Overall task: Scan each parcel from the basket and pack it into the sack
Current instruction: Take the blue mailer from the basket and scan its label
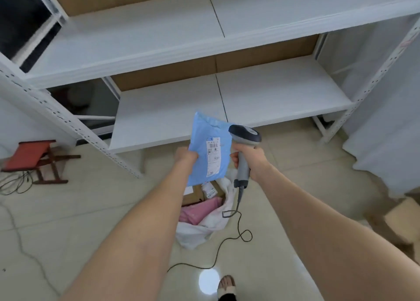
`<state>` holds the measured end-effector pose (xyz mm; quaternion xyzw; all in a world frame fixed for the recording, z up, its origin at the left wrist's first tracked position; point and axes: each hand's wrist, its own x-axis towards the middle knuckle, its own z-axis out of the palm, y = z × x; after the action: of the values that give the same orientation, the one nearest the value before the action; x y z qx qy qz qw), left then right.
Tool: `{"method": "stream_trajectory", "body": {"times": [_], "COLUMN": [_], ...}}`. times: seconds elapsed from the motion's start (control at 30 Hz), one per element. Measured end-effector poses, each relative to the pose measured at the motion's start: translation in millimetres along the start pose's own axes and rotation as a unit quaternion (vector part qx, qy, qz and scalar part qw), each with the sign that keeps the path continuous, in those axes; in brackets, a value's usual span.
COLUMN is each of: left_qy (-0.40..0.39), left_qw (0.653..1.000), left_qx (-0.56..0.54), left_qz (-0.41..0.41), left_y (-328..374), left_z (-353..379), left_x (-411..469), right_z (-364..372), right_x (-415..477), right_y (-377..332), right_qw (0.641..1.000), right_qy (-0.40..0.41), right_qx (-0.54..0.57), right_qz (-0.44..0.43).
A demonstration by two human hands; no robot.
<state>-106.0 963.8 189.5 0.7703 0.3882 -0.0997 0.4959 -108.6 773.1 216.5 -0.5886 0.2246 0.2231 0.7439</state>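
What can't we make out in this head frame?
- Head view: label print on the blue parcel, too small and blurred.
- Head view: sack contents, partly behind the parcel and the left hand and its arm.
- Head view: scanner window, turned away from the camera; right hand grips the handle.
- Head view: basket, nowhere in frame.

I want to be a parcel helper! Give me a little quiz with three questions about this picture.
1. True or false: the left hand holds the blue parcel with its label facing the camera.
2. What does the right hand grip? A) a scanner B) a broom C) a cup
3. Fill the gap: the soft parcel lying in the white sack on the floor is ____.

Key: 1 true. 2 A. 3 pink.
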Motion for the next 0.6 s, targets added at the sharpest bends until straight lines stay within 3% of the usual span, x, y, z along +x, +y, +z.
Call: {"method": "stream_trajectory", "body": {"times": [0.27, 0.4, 0.6], "left_qy": [0.025, 0.077, 0.067], "left_qw": [0.997, 0.993, 0.98], "left_qx": [0.036, 0.01, 0.084], "left_qz": [-0.063, -0.091, -0.17], "left_y": [-112.1, -177.9, -267.4], "left_z": [33.6, 72.0, 141.0], "left_x": [117.2, 171.8, 243.5], "right_z": [29.3, 23.0, -3.4], "right_x": [111.9, 176.0, 266.2], "right_y": [96.7, 160.3, 249.7], "right_qw": [0.998, 0.996, 0.994], "right_qy": [0.011, 0.0, -0.007], "right_qx": [0.006, 0.011, -0.008], "right_qz": [0.064, 0.087, 0.108]}}
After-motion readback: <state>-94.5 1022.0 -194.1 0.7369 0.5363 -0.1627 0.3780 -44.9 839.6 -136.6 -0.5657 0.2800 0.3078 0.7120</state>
